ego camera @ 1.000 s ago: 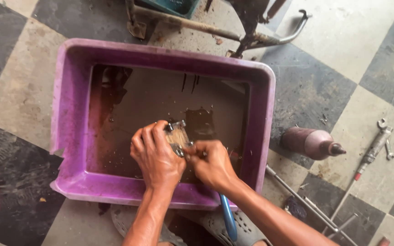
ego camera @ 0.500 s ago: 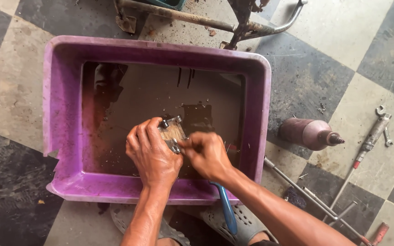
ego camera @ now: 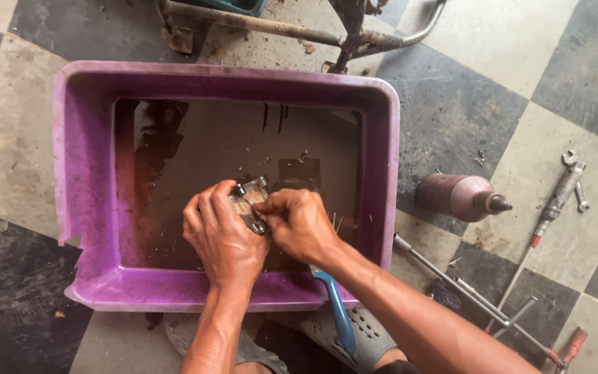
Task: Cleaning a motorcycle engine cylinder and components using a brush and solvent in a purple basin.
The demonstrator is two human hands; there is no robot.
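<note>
Near me: blue handle [ego camera: 337,315] sticks out under right wrist, over grey sandal [ego camera: 375,339]. Left hand [ego camera: 219,235] fingers curled tight round small metal part [ego camera: 249,201]. Right hand [ego camera: 299,223] fingers closed, pinching same part from right side. Part sits between both sets of fingers, just above dark oily liquid in purple tub [ego camera: 84,173]. Right of fingers, on floor: dirty bottle [ego camera: 459,196] lying on side, long rods [ego camera: 465,294]. Further right: ratchet wrench [ego camera: 558,194]. Beyond fingers, past tub: rusty metal frame [ego camera: 313,31].
</note>
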